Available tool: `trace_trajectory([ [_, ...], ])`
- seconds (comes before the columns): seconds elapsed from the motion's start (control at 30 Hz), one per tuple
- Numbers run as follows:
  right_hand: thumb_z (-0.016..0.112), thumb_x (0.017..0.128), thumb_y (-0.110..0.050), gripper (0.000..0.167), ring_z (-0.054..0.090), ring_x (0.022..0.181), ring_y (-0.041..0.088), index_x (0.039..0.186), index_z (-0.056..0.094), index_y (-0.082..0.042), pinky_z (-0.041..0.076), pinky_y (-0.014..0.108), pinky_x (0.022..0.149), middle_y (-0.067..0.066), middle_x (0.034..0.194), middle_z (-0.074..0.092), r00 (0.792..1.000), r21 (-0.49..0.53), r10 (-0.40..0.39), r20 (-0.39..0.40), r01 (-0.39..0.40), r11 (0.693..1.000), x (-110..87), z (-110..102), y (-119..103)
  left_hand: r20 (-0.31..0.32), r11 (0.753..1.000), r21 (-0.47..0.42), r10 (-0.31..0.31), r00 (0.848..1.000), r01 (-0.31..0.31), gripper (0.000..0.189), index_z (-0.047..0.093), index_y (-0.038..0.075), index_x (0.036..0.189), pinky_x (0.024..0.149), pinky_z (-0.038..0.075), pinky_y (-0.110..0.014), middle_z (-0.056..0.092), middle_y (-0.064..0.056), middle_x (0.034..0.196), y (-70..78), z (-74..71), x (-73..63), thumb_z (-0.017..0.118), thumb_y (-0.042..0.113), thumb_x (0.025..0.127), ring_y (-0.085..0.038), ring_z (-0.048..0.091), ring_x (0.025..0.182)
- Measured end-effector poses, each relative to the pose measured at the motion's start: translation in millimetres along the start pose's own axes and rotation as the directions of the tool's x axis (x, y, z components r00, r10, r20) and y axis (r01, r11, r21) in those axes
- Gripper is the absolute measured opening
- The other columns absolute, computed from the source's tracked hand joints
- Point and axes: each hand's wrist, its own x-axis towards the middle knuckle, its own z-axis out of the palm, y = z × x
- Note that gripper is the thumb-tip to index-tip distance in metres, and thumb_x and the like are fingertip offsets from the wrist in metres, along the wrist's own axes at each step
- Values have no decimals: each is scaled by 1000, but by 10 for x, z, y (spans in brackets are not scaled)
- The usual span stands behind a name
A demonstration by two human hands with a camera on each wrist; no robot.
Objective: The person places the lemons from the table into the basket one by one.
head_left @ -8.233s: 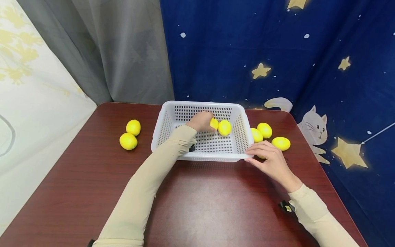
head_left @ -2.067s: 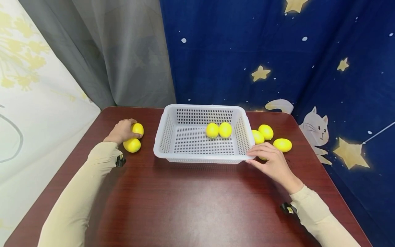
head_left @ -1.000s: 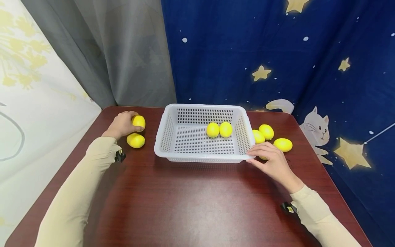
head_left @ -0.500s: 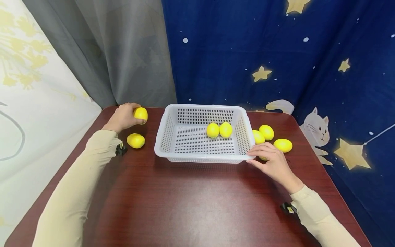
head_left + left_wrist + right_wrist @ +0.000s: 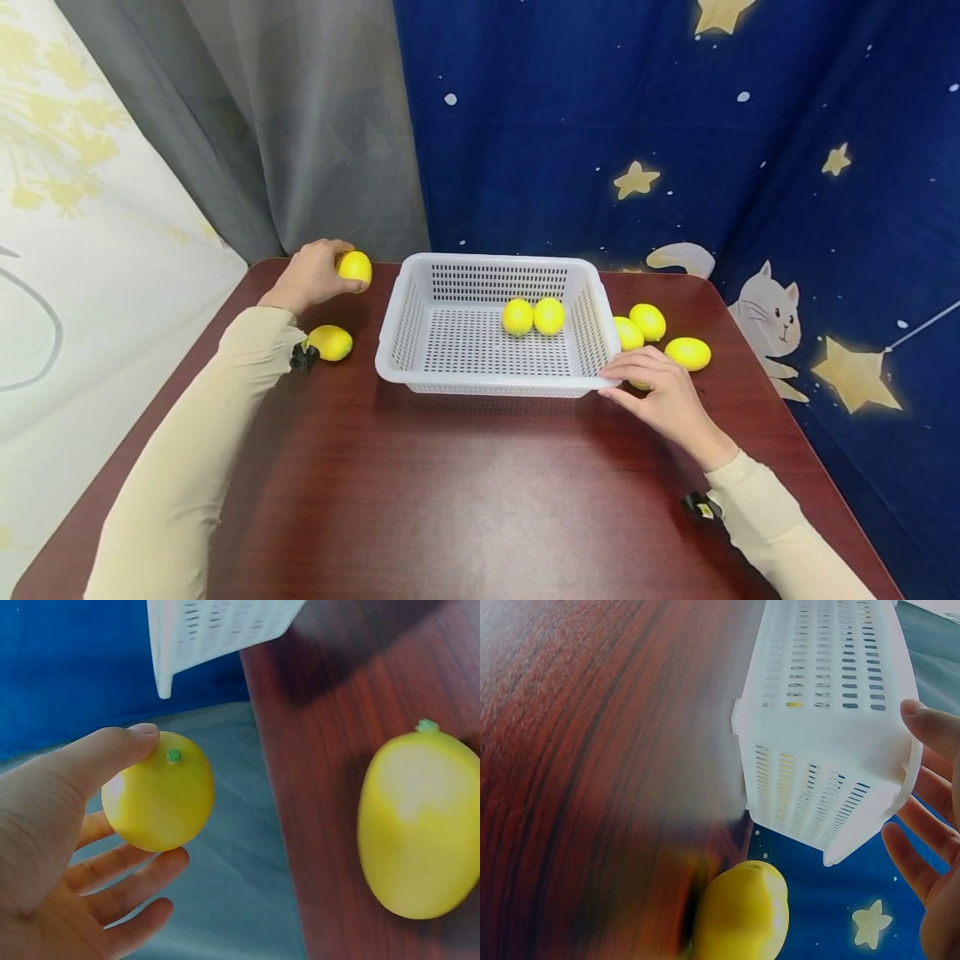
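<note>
My left hand (image 5: 313,273) holds a yellow lemon (image 5: 355,268) between thumb and fingers, raised above the table's back left. In the left wrist view the green stem end of that lemon (image 5: 159,793) shows beside the thumb. A second lemon (image 5: 331,342) lies on the table by the left wrist. A white perforated plastic basket (image 5: 480,381) stands at the middle back, with two lemons (image 5: 518,317) side by side on its floor. At its near right corner my right hand (image 5: 660,392) pinches the rim; the right wrist view shows the thumb against the basket wall (image 5: 855,739).
Several lemons (image 5: 687,354) lie on the table right of the basket, one partly hidden behind the right hand. The dark red wooden table (image 5: 480,492) ends at a grey curtain (image 5: 330,125) and a blue starry curtain (image 5: 540,125).
Earlier, my left hand was inside the basket with a lemon, which now lies there. It then took one of the two left lemons and lifted it up and away. The right hand stays put.
</note>
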Motion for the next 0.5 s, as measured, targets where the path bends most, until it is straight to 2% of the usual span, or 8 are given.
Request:
trace_trajectory([
  [0.27,92,64,-14,37,61,100,12,99,79,-19,38,7,94,-4,100,76,1000,2,6,3,-6,1000,3,-8,-14,0,1000,3,25,1000,-25,69,52,-1,136,92,51,-52,59,-23,126,236,-41,94,77,30,80,-37,53,104],
  [0.5,92,63,-14,38,61,100,12,98,79,-18,38,7,95,-3,99,77,1000,-3,6,0,-6,1000,2,-8,-20,-2,999,15,52,999,-52,68,53,1,137,93,51,-50,59,-21,130,440,-22,172,77,31,81,-35,54,106],
])
